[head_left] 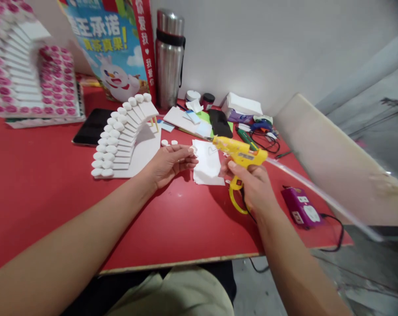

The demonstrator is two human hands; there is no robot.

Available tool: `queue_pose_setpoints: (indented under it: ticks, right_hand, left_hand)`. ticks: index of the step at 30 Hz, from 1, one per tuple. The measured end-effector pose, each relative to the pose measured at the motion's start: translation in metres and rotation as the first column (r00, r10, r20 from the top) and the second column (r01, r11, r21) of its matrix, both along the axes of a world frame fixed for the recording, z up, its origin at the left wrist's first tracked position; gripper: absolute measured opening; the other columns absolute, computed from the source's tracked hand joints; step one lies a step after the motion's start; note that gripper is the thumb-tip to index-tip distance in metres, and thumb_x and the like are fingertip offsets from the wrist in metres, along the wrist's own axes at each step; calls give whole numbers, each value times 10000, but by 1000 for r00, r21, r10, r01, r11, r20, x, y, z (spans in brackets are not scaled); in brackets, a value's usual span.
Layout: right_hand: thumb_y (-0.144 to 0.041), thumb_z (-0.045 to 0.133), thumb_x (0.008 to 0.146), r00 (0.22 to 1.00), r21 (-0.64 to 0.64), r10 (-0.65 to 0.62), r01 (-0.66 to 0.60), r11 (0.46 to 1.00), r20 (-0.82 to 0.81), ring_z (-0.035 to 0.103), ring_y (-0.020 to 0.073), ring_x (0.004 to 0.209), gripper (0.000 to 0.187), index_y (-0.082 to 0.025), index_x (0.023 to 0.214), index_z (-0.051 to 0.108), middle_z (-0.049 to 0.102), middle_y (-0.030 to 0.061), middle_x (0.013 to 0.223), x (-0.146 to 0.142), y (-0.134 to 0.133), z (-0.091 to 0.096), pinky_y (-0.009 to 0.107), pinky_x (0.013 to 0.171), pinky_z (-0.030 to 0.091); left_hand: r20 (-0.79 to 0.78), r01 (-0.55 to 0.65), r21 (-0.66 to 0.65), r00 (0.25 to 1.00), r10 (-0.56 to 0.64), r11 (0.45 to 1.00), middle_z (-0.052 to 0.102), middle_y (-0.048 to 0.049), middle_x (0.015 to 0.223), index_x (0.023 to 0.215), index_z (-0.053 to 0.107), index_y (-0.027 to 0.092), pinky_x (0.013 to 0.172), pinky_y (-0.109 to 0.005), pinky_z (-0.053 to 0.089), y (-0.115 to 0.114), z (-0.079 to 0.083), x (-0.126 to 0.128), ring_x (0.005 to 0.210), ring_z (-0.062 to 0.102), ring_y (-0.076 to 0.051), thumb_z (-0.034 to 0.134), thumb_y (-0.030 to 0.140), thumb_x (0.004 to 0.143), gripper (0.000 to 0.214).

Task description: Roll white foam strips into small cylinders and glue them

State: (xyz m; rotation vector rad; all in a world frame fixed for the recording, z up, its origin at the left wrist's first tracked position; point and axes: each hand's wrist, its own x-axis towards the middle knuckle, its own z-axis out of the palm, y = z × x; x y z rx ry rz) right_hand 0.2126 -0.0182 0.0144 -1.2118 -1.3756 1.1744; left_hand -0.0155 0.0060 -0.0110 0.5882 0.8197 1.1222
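My right hand (251, 182) grips a yellow glue gun (239, 154), its nozzle pointing left toward my left hand. My left hand (171, 163) pinches a small white round piece (193, 150) at the fingertips, just in front of the nozzle. Below both lies a sheet of white paper (208, 169) on the red table (54, 184). To the left stands a white foam staircase model (124, 138) edged with white round pieces; two loose white pieces (169, 142) lie beside it.
A pink-dotted staircase model (30, 74) stands at the far left, a black tablet (92, 126) beside it. A steel flask (168, 57), a printed box (113, 48), foam scraps and tools line the back. A purple power strip (302, 208) lies right.
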Motion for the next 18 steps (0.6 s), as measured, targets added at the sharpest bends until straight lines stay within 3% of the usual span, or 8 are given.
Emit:
queue_pose_setpoints:
  ticks: [4,13,18]
  right_hand:
    - [-442,746,893,993,60,79,-84,995,88,695,214,855,265,-206,775,768,751,53,841,-4,-3,-12,352,842,546]
    - [-466,714,912,974,93,64,-86,992,219,618,182,746,321,-213,724,769,709,39,796,2,-4,-10,307,671,470]
    - [-444,705,893,966,90,73,-98,991,249,610,180,728,312,-214,689,759,709,31,775,0,-4,-6,311,694,472]
  left_hand:
    - [-36,-44,18,998,45,999,730,-72,731,833,739,76,695,-236,590,0,1,2,680,706,-127,830,127,794,112]
    - [-74,-108,115,990,117,988,735,-35,736,838,738,107,702,-272,602,-2,1,3,682,719,-142,908,199,714,230]
    - [-106,-110,156,986,127,982,742,-37,753,866,742,110,727,-296,608,-2,1,4,689,722,-150,933,241,676,299]
